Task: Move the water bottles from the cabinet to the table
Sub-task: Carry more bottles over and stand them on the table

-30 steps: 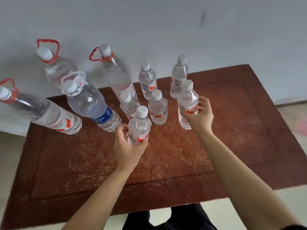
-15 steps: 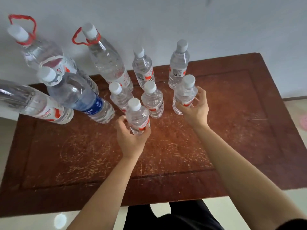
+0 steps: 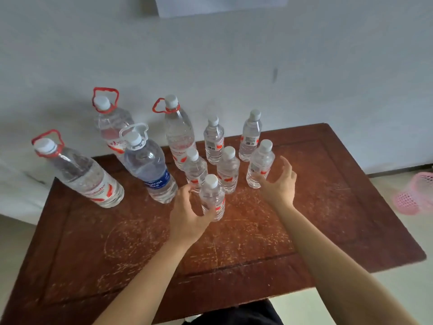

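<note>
Both hands are let go and open. Left hand (image 3: 187, 214) loosely cups the front bottle (image 3: 212, 195), fingers touching it low down. Right hand (image 3: 278, 187) spreads wide beside the right bottle (image 3: 260, 164). Both bottles stand on the table (image 3: 246, 245).

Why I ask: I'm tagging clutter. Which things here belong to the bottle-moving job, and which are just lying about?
Job: six small water bottles, four large bottles, table, left hand, right hand.
Lying about: pink basket on the floor, white sheet on the wall.
</note>
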Motion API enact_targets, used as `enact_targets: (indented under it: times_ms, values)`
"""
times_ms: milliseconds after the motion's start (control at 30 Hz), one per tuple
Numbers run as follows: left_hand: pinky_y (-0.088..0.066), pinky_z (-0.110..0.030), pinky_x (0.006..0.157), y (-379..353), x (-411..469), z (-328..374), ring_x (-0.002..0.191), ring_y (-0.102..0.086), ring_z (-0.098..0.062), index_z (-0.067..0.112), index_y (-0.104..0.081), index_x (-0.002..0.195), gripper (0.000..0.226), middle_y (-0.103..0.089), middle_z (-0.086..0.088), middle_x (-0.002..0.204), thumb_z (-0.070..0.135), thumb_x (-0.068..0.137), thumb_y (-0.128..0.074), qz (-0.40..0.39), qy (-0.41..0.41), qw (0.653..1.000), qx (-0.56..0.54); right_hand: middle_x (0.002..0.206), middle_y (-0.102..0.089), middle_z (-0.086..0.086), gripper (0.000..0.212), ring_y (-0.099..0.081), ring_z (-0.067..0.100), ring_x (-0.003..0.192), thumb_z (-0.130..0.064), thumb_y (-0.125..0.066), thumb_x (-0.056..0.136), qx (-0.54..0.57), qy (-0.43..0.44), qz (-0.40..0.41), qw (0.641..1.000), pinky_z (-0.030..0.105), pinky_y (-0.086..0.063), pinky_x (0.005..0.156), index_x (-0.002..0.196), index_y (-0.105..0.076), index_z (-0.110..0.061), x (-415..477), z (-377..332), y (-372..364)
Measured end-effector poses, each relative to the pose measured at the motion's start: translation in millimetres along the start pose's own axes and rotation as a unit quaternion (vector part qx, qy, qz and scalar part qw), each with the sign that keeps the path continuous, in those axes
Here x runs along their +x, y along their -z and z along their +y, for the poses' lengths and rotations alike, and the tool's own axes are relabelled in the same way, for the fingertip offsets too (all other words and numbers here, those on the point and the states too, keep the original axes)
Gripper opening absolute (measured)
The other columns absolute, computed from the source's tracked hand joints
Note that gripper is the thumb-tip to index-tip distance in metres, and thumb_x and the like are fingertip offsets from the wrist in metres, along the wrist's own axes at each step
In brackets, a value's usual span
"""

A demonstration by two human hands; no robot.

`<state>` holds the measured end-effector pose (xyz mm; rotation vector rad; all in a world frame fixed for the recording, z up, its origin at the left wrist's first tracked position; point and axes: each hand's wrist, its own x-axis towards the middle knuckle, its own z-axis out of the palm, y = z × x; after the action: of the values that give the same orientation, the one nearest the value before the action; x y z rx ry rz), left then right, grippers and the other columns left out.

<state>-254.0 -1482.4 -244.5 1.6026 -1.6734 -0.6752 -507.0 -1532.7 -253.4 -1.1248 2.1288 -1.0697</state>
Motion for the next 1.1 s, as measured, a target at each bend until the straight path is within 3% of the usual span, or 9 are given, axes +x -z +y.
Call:
enact_targets:
  times_ms: [167, 333, 500, 600, 700, 800, 1000, 1033, 1100]
  values:
    - [-0.045, -0.01, 0.089, 69, 13, 27, 0.113, -0.056, -0.014, 0.016, -0.051, 0.129, 0.063, -0.054, -0.001, 0.127, 0.048, 0.079, -0.07, 0.049, -0.174, 0.983, 0.019, 0.151, -0.035, 0.001, 0.074, -0.055, 0.025, 0.123, -0.057, -0.07, 0.084, -0.037, 0.124, 0.074, 0.989, 0.044, -0.055, 0.085, 0.146, -0.032, -0.046, -42, -45, 26]
    - [-0.05, -0.033, 0.095, 99, 36, 59, 0.12, -0.056, -0.026, 0.005, -0.059, 0.128, 0.061, -0.058, -0.011, 0.129, 0.044, 0.082, -0.07, 0.063, -0.289, 0.954, 0.054, 0.155, -0.03, -0.003, 0.069, -0.048, 0.03, 0.134, -0.067, -0.057, 0.085, -0.098, 0.205, 0.16, 0.961, 0.048, -0.052, 0.087, 0.147, -0.034, -0.047, -89, -74, 63]
    - [-0.051, -0.054, 0.095, 76, 33, 100, 0.127, -0.05, -0.037, 0.01, -0.058, 0.132, 0.063, -0.054, -0.018, 0.138, 0.049, 0.084, -0.068, 0.025, -0.359, 0.928, 0.093, 0.158, -0.032, 0.004, 0.063, -0.04, 0.033, 0.142, -0.054, -0.063, 0.088, -0.196, 0.214, 0.252, 0.923, 0.066, -0.048, 0.098, 0.146, -0.047, -0.036, -144, -61, 126]
    - [-0.047, -0.063, 0.096, 48, 3, 134, 0.131, -0.048, -0.039, 0.011, -0.059, 0.134, 0.063, -0.05, -0.018, 0.142, 0.048, 0.083, -0.065, -0.027, -0.395, 0.914, 0.088, 0.156, -0.037, 0.01, 0.059, -0.038, 0.037, 0.143, -0.05, -0.064, 0.087, -0.239, 0.167, 0.296, 0.91, 0.067, -0.046, 0.1, 0.142, -0.052, -0.031, -190, -37, 169]
    - [-0.036, -0.068, 0.107, 23, -40, 175, 0.138, -0.042, -0.039, 0.015, -0.061, 0.132, 0.063, -0.048, -0.017, 0.146, 0.048, 0.08, -0.065, -0.086, -0.429, 0.897, 0.071, 0.153, -0.04, 0.016, 0.059, -0.034, 0.042, 0.145, -0.046, -0.069, 0.087, -0.282, 0.127, 0.334, 0.89, 0.067, -0.04, 0.106, 0.142, -0.054, -0.029, -245, -14, 213]
    - [-0.026, -0.069, 0.113, 5, -97, 229, 0.147, -0.03, -0.037, 0.023, -0.052, 0.141, 0.072, -0.039, -0.015, 0.154, 0.057, 0.078, -0.056, -0.144, -0.484, 0.861, 0.061, 0.154, -0.04, 0.018, 0.064, -0.031, 0.042, 0.148, -0.043, -0.075, 0.086, -0.321, 0.063, 0.382, 0.864, 0.067, -0.036, 0.11, 0.144, -0.056, -0.025, -311, 6, 269]
    - [-0.029, -0.069, 0.109, -4, -249, 324, 0.143, -0.029, -0.041, 0.022, -0.045, 0.145, 0.08, -0.034, -0.017, 0.154, 0.062, 0.076, -0.049, -0.202, -0.599, 0.775, 0.021, 0.157, -0.038, 0.017, 0.064, -0.027, 0.04, 0.15, -0.052, -0.061, 0.09, -0.328, -0.038, 0.5, 0.8, 0.066, -0.03, 0.115, 0.147, -0.051, -0.026, -473, 50, 363]
    - [-0.029, -0.07, 0.108, -6, -311, 343, 0.143, -0.029, -0.042, 0.021, -0.045, 0.145, 0.08, -0.034, -0.017, 0.153, 0.062, 0.076, -0.049, -0.213, -0.63, 0.747, -0.001, 0.158, -0.036, 0.015, 0.064, -0.025, 0.039, 0.151, -0.054, -0.058, 0.091, -0.331, -0.076, 0.525, 0.78, 0.065, -0.028, 0.117, 0.148, -0.05, -0.027, -536, 67, 383]
    - [-0.029, -0.071, 0.108, -6, -342, 349, 0.143, -0.028, -0.042, 0.021, -0.043, 0.145, 0.079, -0.031, -0.016, 0.154, 0.062, 0.078, -0.048, -0.23, -0.63, 0.742, -0.008, 0.161, -0.033, 0.012, 0.063, -0.02, 0.036, 0.153, -0.058, -0.051, 0.093, -0.339, -0.073, 0.535, 0.771, 0.062, -0.023, 0.12, 0.15, -0.046, -0.031, -567, 75, 391]
